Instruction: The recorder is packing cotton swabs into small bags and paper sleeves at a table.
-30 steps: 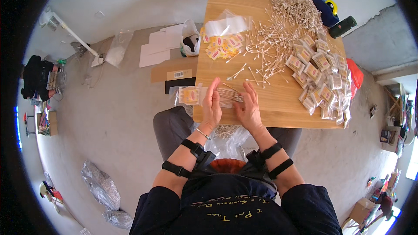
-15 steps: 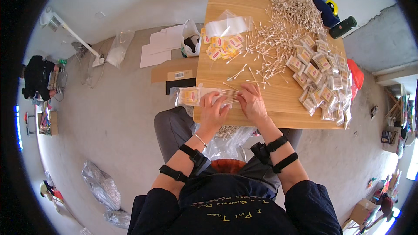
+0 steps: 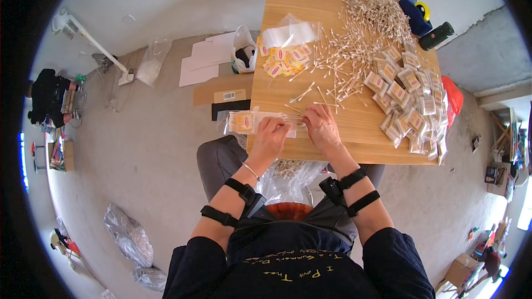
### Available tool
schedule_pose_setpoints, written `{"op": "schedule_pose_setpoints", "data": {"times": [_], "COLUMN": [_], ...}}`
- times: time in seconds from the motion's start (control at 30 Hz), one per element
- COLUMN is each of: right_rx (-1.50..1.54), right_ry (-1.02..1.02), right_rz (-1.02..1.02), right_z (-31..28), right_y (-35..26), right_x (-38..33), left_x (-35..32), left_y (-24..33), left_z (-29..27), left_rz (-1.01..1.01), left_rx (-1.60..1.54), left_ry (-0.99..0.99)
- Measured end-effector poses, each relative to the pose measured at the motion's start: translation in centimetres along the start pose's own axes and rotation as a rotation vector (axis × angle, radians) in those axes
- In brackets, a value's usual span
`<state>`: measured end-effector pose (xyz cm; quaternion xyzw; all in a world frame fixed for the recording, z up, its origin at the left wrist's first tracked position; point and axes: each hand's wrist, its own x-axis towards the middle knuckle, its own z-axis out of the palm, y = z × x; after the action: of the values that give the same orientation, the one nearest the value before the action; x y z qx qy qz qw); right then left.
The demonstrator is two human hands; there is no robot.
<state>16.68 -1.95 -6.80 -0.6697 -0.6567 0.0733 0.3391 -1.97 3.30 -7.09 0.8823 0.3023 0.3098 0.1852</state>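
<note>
**Swabs going into the clear packet at the bench's near edge**

I'm looking straight down on the wooden bench (image 3: 288,16), and both hands are on one job. The left hand (image 3: 271,134) has its fingers curled down, pinning the mouth of a long clear packet (image 3: 249,122) that lies flat and hangs over the bench's left edge. Inside it a yellow card with a red oval label shows at the far left end. The right hand (image 3: 322,127) is closed in a pinch on a small bundle of cotton swabs (image 3: 296,118), their tips pointing left toward the packet's opening and right beside the left fingers.

My read: this is the filling step, bundle at the mouth, not yet seated. The next move would call for a straight slide with the opening held flat, so no swab catches on the film.

Around them: a stack of small yellow label cards (image 3: 282,60) with red ovals sits further back on the left, just beside a heap of empty clear bags (image 3: 291,33). Loose swabs (image 3: 354,39) are strewn across the middle and piled at the far end. Filled packets (image 3: 407,99), clear with yellow and red cards, are heaped along the right side. A flat brown cardboard piece (image 3: 221,93) carrying a white barcode sticker lies on the floor to the left.
</note>
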Motion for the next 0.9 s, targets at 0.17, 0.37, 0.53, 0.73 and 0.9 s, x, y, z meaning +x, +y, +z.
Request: {"op": "schedule_pose_setpoints", "data": {"times": [0.17,0.37,0.53,0.73,0.9], "right_rx": [0.038,0.054,0.063,0.139,0.509], "right_ry": [0.017,-0.002,0.071,0.003,0.153], "right_rz": [-0.027,-0.054,0.010,0.027,0.319], "right_z": [-0.6,-0.2,0.5,1.9,1.5], "right_y": [-0.8,-0.5,-2.0,-2.5,-3.1], "right_x": [-0.2,-0.3,0.2,-1.0,-1.6], "left_x": [-0.2,-0.3,-0.2,0.1,0.2], "left_y": [0.0,-0.4,0.3,0.4,0.4], "left_z": [-0.4,-0.4,-0.7,-0.6,-0.3], "left_rz": [-0.023,-0.017,-0.141,-0.182,-0.313], "left_rx": [-0.074,-0.101,-0.123,-0.223,-0.451], "left_ry": [0.006,0.019,0.016,0.026,0.060]}}
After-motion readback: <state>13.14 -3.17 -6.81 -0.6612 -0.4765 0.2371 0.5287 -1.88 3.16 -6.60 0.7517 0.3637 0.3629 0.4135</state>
